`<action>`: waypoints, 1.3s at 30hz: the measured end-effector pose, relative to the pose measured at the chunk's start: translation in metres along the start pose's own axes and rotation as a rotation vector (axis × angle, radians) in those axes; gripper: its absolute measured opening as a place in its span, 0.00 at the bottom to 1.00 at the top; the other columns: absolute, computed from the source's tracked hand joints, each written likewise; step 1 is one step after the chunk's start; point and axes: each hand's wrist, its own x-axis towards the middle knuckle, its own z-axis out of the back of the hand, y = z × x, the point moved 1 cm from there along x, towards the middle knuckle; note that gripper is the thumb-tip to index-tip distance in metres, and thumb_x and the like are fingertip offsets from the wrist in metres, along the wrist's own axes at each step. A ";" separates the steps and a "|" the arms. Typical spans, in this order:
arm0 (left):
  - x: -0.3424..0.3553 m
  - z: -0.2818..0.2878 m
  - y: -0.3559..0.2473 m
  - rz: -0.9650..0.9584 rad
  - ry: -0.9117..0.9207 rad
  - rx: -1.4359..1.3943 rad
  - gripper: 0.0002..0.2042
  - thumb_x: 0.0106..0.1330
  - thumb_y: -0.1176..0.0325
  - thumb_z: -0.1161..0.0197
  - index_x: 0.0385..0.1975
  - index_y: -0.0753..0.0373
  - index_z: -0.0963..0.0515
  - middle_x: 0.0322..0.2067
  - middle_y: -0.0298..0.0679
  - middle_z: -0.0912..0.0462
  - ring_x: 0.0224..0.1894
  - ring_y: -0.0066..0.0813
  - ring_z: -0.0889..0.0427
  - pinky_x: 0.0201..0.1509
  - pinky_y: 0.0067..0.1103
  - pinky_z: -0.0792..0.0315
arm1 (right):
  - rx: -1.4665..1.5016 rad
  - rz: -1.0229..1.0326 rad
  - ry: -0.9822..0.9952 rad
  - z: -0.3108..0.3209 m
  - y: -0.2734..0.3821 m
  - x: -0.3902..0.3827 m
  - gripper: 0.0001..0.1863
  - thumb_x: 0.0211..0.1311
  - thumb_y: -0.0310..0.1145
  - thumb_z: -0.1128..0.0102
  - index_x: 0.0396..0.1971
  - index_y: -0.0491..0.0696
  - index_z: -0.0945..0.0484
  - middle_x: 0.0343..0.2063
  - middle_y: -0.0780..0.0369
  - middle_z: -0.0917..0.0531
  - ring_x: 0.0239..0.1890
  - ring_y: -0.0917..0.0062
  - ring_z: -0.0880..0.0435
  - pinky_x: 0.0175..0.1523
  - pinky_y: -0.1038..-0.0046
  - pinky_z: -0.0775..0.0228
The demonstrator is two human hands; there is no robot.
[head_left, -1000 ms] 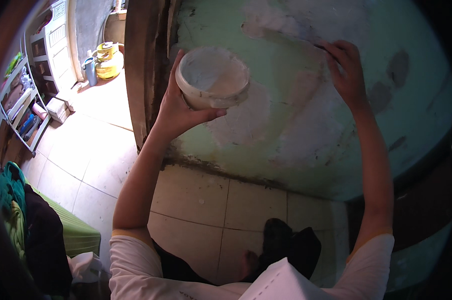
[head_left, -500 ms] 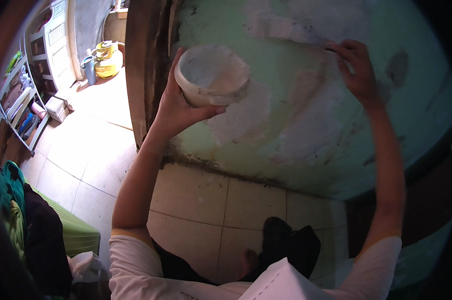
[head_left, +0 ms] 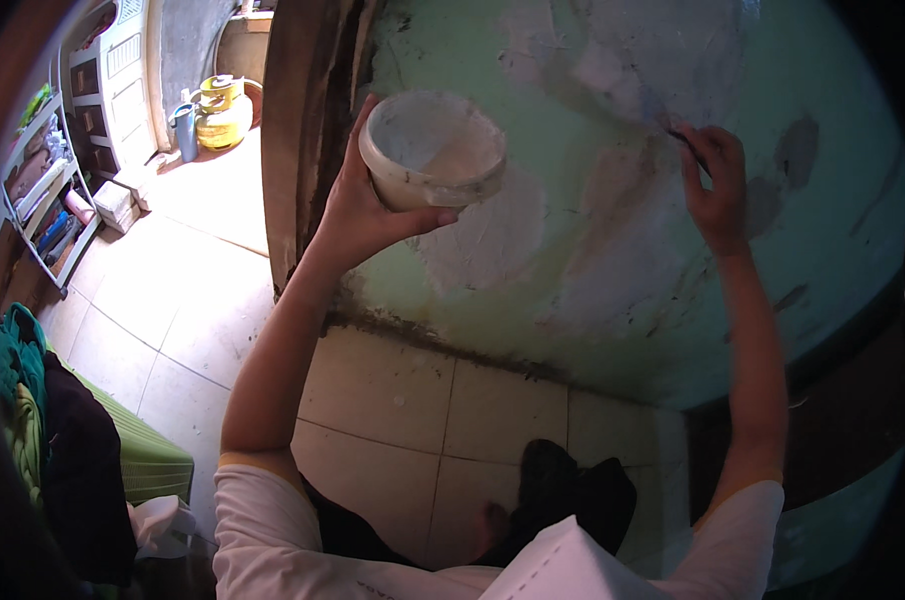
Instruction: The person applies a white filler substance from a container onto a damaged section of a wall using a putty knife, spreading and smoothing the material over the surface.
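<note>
I have a green wall [head_left: 423, 55] across much of the right side, blotched with pale rough patches [head_left: 488, 235] and dark stains [head_left: 798, 150]. Before it, the left hand [head_left: 368, 215] has its fingers gripping a white tub [head_left: 433, 150], opening upward. At the wall, the right hand [head_left: 718, 185] pinches a thin dark tool [head_left: 688, 140]; I can't make out its far end. Tiled floor [head_left: 373, 400] lies below; beyond the brown door frame [head_left: 298, 150], a yellow gas cylinder [head_left: 223, 120] stands beside a blue container [head_left: 185, 132] in bright light.
</note>
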 end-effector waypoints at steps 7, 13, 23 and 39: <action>-0.001 -0.003 -0.003 -0.007 0.019 0.013 0.71 0.38 0.54 0.12 0.78 0.61 0.62 0.67 0.47 0.32 0.69 0.40 0.31 0.73 0.35 0.34 | -0.035 -0.180 -0.149 -0.060 0.081 0.028 0.20 0.62 0.26 0.36 0.54 0.54 0.19 0.40 0.58 0.24 0.43 0.62 0.22 0.47 0.64 0.26; 0.004 0.004 -0.014 -0.061 -0.013 -0.007 0.70 0.38 0.56 0.12 0.78 0.61 0.61 0.67 0.47 0.32 0.69 0.39 0.30 0.72 0.35 0.34 | 0.122 -0.381 -0.014 -0.086 0.111 -0.064 0.22 0.65 0.26 0.38 0.59 0.54 0.22 0.40 0.57 0.25 0.41 0.63 0.20 0.42 0.64 0.23; 0.003 0.006 -0.012 -0.030 -0.011 -0.081 0.69 0.39 0.60 0.12 0.78 0.60 0.61 0.66 0.47 0.31 0.69 0.39 0.30 0.72 0.35 0.33 | 0.121 -0.352 -0.207 -0.099 0.130 0.017 0.23 0.64 0.26 0.38 0.60 0.52 0.24 0.42 0.57 0.27 0.38 0.65 0.18 0.38 0.67 0.21; 0.004 0.007 -0.012 -0.048 0.001 -0.106 0.68 0.40 0.62 0.12 0.77 0.63 0.62 0.67 0.46 0.33 0.69 0.38 0.31 0.72 0.34 0.32 | 0.146 -0.336 -0.205 -0.113 0.139 -0.023 0.23 0.66 0.25 0.39 0.61 0.51 0.26 0.43 0.57 0.28 0.38 0.67 0.18 0.35 0.67 0.21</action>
